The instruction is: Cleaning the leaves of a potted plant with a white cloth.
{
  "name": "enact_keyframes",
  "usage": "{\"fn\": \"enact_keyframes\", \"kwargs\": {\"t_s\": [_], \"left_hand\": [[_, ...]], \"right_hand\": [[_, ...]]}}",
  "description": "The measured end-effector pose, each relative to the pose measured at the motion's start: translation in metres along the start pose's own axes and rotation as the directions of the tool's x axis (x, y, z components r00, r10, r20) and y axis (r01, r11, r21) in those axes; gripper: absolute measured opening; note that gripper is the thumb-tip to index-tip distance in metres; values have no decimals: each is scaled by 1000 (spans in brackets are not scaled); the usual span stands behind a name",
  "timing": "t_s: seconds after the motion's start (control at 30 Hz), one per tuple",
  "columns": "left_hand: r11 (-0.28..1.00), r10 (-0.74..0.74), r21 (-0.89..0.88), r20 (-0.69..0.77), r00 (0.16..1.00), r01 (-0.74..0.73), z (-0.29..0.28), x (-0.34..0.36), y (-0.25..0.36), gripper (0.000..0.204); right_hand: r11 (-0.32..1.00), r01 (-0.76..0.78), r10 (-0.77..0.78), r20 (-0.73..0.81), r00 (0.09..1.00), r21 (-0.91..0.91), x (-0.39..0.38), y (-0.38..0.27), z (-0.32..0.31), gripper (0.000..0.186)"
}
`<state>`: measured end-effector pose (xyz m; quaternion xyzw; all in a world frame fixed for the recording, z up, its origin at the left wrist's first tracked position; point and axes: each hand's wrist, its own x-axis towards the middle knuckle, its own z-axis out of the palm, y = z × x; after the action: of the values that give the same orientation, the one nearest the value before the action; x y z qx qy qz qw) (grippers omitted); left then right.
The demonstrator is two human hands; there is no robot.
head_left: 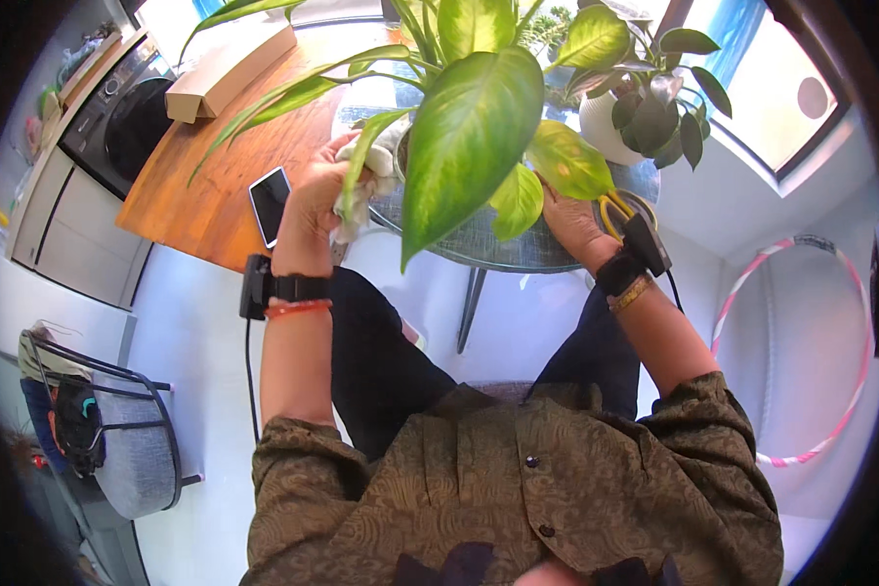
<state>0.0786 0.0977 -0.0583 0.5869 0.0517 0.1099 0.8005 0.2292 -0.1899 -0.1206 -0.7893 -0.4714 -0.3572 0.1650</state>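
A round glass surface point(488, 249) carries a big potted plant point(469, 117) whose yellow-green leaves spill toward the person, hiding much of what lies beneath. Beside it stands a wooden surface point(225, 166) with a long cardboard box point(230, 73) and a dark phone point(270, 203) set out of the way. The left hand point(313, 200) is closed around a white cloth point(361, 190), pressed against a narrow leaf (seemingly to wipe it). The right hand point(571, 223) lies flat with fingers tucked under the foliage, steadying a leaf; yellow-handled scissors point(620, 210) rest just beside it.
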Motion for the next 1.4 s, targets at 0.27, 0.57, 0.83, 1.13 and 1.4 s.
{"fn": "enact_keyframes", "kwargs": {"t_s": [0.27,0.57,0.83,1.13,1.4], "left_hand": [[945,257,-140,-241,936,-296,56,-42,-45,35],[939,148,-213,-460,876,-270,113,-61,-83,35],[871,103,-384,-468,878,-306,176,-72,-88,32],[879,-53,-476,-81,995,8,218,-88,-86,44],[948,-194,-191,288,938,254,178,-85,-73,49]], "right_hand": [[854,-391,292,305,906,345,5,-19,-19,15],[872,-227,158,191,969,434,-17,-38,-40,12],[509,-437,220,379,899,742,-19,-70,-81,25],[284,-734,444,594,671,617,-22,-53,-105,84],[57,-705,366,642,674,707,-20,27,-100,36]]}}
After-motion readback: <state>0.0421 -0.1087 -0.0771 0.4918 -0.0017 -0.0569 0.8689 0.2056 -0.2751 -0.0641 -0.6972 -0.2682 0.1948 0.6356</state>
